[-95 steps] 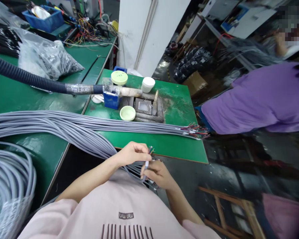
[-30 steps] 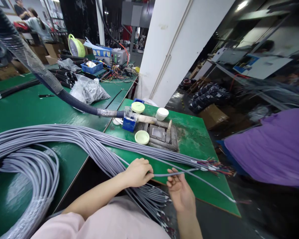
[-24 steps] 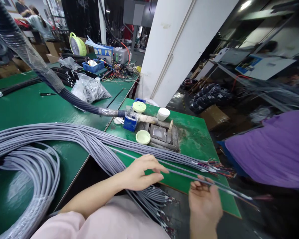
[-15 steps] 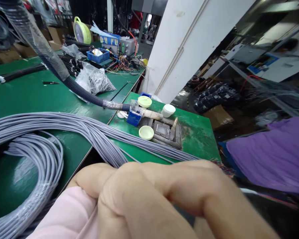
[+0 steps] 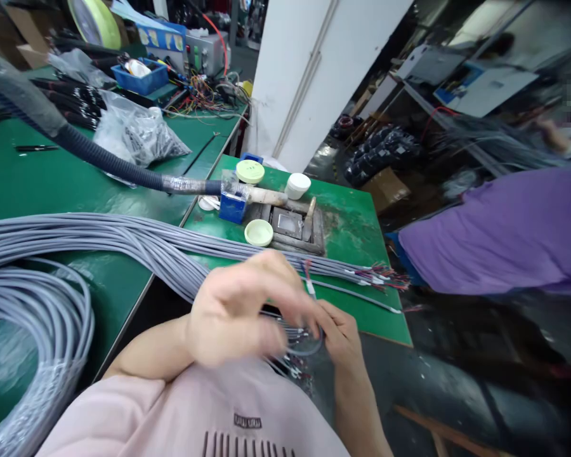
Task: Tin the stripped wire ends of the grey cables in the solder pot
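Observation:
My right hand (image 5: pixel 337 327) pinches a grey cable just below its white-banded end (image 5: pixel 309 287), where red and blue wires stick up. My left hand (image 5: pixel 247 304) is blurred, its fingers curved and apart from the thumb, with the fingertips close to that cable end; nothing shows inside it. Behind the hands, a long bundle of grey cables (image 5: pixel 171 238) crosses the green table, its stripped coloured wire ends (image 5: pixel 385 277) lying at the right. More cable ends (image 5: pixel 297 368) hang below my hands.
A solder pot (image 5: pixel 289 223) stands behind the bundle, beside a blue box (image 5: pixel 232 207), a pale green dish (image 5: pixel 259 233) and a white tub (image 5: pixel 297 185). A ribbed hose (image 5: pixel 109 162) arches from the left. At the right is a person in purple (image 5: pixel 499 235).
My arms, crossed close before the camera earlier, have moved apart, and both hands now show. The cable end between them has come into sight. The view has shifted, so the table items appear further left.

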`<state>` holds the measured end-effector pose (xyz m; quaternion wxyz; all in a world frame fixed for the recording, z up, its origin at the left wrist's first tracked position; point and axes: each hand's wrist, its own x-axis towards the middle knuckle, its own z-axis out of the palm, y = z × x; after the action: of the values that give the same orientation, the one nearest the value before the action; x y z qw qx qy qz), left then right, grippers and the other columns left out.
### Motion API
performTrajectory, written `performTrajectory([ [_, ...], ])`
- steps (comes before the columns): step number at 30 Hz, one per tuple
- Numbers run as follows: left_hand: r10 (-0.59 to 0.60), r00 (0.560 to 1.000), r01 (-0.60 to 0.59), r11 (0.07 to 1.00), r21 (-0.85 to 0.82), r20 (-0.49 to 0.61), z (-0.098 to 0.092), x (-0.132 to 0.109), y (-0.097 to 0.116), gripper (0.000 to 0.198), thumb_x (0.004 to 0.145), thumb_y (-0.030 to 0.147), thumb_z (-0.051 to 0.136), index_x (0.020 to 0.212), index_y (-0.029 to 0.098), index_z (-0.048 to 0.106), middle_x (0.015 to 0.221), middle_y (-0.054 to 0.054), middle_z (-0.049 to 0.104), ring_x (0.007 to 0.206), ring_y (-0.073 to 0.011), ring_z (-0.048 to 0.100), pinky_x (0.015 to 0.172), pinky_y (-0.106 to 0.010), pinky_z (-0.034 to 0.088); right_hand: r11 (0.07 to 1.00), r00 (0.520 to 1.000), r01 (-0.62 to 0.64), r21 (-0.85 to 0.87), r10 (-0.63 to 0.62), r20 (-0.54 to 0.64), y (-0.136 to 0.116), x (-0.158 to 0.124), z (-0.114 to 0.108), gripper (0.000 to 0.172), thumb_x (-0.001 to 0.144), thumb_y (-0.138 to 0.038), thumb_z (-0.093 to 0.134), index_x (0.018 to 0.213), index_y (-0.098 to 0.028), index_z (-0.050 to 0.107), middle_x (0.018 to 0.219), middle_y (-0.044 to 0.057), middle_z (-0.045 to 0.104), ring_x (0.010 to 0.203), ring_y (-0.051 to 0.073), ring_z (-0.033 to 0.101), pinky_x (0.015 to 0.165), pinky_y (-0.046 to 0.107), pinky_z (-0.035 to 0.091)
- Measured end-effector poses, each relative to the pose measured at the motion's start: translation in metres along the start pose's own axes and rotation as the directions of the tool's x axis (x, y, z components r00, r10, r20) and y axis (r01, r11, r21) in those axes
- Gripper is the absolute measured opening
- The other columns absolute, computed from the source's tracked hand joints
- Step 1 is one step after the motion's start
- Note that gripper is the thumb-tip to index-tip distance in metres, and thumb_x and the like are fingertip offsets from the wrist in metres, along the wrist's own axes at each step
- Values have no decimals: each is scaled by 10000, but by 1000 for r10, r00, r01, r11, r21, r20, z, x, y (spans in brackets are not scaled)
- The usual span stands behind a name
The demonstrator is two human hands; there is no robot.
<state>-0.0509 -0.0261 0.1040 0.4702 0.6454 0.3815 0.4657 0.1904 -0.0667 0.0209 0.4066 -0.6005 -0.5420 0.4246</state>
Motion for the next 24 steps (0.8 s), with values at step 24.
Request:
performTrajectory([
  [24, -434, 885, 406, 548, -731, 166, 62, 41, -85, 329, 589, 373, 828, 772, 144, 678, 664, 11, 652, 570, -62, 543, 574, -193, 409, 876, 974, -114, 469, 6, 226, 15, 15, 18, 339, 847, -473, 583, 756, -153, 646, 377, -66, 388, 363, 78, 293, 417, 246, 212],
])
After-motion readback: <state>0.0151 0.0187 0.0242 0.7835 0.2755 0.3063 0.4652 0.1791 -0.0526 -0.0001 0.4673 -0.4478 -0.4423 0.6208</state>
